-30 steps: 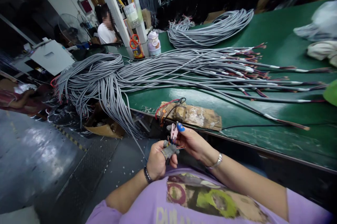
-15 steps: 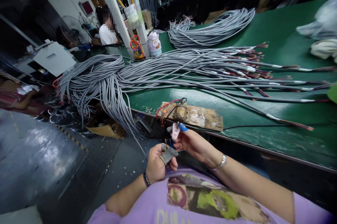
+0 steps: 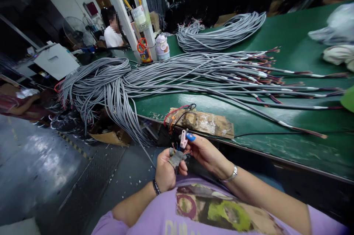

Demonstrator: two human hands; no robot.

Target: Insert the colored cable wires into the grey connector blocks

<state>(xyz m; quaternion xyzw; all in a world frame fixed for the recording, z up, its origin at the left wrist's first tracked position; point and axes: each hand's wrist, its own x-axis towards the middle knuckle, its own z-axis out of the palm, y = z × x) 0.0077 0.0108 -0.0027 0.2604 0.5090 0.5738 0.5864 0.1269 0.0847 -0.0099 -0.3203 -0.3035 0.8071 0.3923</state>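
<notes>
My left hand (image 3: 165, 173) is closed around the end of a grey cable, with grey coverings on its thumb and a finger. Thin coloured wires (image 3: 177, 147) fan out above those fingertips. In my right hand (image 3: 205, 153), a small pale pink clip-like tool (image 3: 183, 140) is pinched upright; its exact kind is unclear. Blue wrapping covers the right thumb. The two hands nearly meet in front of my chest, just below the bench edge, with the tool right above the wires. Fingers hide the cable's end.
Many grey cables (image 3: 166, 74) with bared wire ends lie across the green bench (image 3: 298, 154). A wooden block (image 3: 210, 122) with leads sits at the near edge. Behind are a coiled bundle (image 3: 221, 36), a bottle (image 3: 162, 48) and orange scissors (image 3: 142, 45). A person (image 3: 113, 36) sits farther back.
The pink tool has turned more upright and now shows its slotted side. My right fingers have shifted slightly, and the coloured wires between the hands show more clearly.
</notes>
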